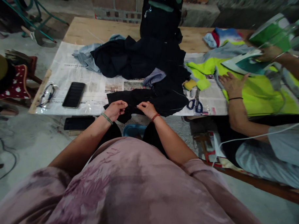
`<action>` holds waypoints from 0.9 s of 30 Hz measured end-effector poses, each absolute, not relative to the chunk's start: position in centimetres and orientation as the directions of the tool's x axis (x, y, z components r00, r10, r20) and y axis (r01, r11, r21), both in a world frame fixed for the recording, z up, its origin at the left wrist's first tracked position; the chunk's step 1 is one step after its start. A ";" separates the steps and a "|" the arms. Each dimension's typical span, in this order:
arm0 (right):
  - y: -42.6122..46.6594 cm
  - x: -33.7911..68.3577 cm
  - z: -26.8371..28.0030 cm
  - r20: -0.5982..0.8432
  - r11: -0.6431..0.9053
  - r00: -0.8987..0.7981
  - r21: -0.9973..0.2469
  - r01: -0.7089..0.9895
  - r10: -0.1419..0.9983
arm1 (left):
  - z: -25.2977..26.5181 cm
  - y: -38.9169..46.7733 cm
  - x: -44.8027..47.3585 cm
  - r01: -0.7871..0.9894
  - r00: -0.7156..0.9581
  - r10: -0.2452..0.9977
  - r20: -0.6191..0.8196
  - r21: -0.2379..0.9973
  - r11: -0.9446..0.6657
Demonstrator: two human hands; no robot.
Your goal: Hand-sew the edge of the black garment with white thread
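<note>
Both of my hands are over the front edge of a table, above a dark garment [131, 97]. The fingertips of my left hand [117, 110] are pinched together, and whatever is between them is too small to make out. A short gap away, my right hand [148, 110] is also pinched, its thumb and finger pointing toward the left one. I cannot tell whether a fine thread runs between them. Black cloth lies behind and under the fingers. Blue-handled scissors [198, 106] rest to the right of the garment.
On the newspaper-covered table [60, 61] are a phone [74, 95], glasses [47, 94] and piled dark clothes [131, 57]. A black backpack [161, 24] stands behind. At right, a co-worker's hand holds an iron [249, 61] over a yellow garment [258, 93].
</note>
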State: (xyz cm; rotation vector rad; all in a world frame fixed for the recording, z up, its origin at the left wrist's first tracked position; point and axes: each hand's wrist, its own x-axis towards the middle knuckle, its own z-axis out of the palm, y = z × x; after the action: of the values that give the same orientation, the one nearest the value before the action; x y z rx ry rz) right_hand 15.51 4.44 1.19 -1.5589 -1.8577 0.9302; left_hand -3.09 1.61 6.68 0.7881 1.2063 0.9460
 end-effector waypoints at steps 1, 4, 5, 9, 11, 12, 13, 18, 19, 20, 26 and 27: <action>4.5 15.5 1.2 -0.028 0.095 -0.187 -0.784 0.614 0.982 | 6.7 1.5 -3.1 -0.206 0.094 0.911 -0.402 0.887 0.413; 4.5 15.5 1.1 -0.021 0.103 -0.195 -0.790 0.605 0.981 | 6.7 1.2 -3.2 -0.266 0.100 0.911 -0.399 0.872 0.411; 4.5 15.5 1.1 -0.019 0.105 -0.196 -0.793 0.600 0.980 | 6.7 1.0 -3.2 -0.281 0.102 0.911 -0.400 0.867 0.412; 4.5 15.5 1.1 -0.026 0.101 -0.202 -0.800 0.591 0.979 | 6.9 0.7 -3.5 -0.322 0.103 0.915 -0.391 0.857 0.403; 4.5 15.5 1.3 -0.033 0.093 -0.199 -0.801 0.592 0.979 | 7.0 0.6 -3.8 -0.333 0.095 0.921 -0.379 0.859 0.388; 4.4 15.5 1.4 -0.035 0.090 -0.196 -0.800 0.594 0.980 | 7.0 0.6 -3.9 -0.334 0.092 0.923 -0.375 0.861 0.383; 4.4 15.5 1.4 -0.036 0.089 -0.194 -0.798 0.596 0.980 | 7.1 0.5 -4.0 -0.331 0.092 0.923 -0.373 0.863 0.382; 4.2 15.5 1.7 -0.026 0.098 -0.195 -0.794 0.600 0.980 | 7.6 0.1 -4.2 -0.239 0.134 0.916 -0.378 0.885 0.400; 4.2 15.5 1.7 -0.026 0.097 -0.193 -0.792 0.602 0.981 | 7.8 0.0 -4.3 -0.222 0.145 0.917 -0.371 0.891 0.395; 4.2 15.5 1.7 -0.029 0.095 -0.191 -0.791 0.604 0.981 | 7.9 0.0 -4.4 -0.213 0.159 0.920 -0.358 0.897 0.386; 4.3 15.5 1.7 -0.040 0.080 -0.180 -0.787 0.611 0.983 | 8.0 0.0 -4.5 -0.162 0.196 0.904 -0.379 0.897 0.411; 4.3 15.5 1.7 -0.043 0.076 -0.177 -0.786 0.613 0.983 | 8.0 0.1 -4.4 -0.133 0.166 0.896 -0.413 0.891 0.435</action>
State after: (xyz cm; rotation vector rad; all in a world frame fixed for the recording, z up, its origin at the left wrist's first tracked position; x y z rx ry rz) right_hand 15.48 4.26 1.66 -1.5767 -1.8464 0.9402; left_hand -4.43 0.08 7.99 0.8285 1.1707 0.8662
